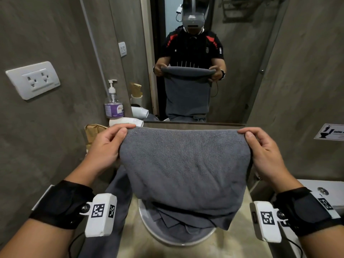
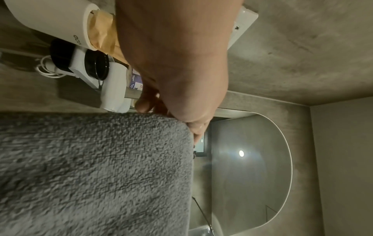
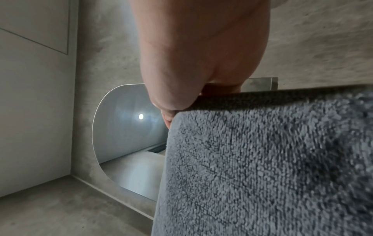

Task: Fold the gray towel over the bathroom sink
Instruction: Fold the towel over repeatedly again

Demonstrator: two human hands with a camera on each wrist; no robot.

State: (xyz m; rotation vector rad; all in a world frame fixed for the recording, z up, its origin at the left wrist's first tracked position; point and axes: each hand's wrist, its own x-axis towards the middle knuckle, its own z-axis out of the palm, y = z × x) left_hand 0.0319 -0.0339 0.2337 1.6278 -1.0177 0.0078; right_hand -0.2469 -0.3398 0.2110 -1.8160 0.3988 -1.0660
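A: Two hands, one item held. Left hand (image 1: pixel 106 146) pinches the left end of the gray towel (image 1: pixel 184 170) at its top fold, thumb in front, fingers behind; right hand (image 1: pixel 260 149) pinches the right end the same way. Both grips narrow, closed on cloth.

B: Position of the towel?

A: Raised over the sink (image 1: pixel 178 239), stretched level between the hands. Upper edge rounded, so by my judgement already doubled at least once. Lower part hangs down, and its bunched tail lies inside the basin.

B: Progress entry?

A: Partway, as a judgement. One fold appears made; the hanging length is not yet brought up or squared, and the towel is not laid down anywhere as a finished stack.

B: Containers and contents, near to far.

A: Sink: holds the towel's crumpled lower end; drain and tap hidden by cloth. More gray cloth hangs over the counter's left edge; whether it belongs to the same towel, cannot tell. Pump bottle (image 1: pixel 113 103) at the back left: clear liquid, purple label. White cup (image 2: pixel 50 20), seen from the left wrist: brown paper sticking out. Mirror (image 1: pixel 204 71) farthest, showing the same two-handed hold.
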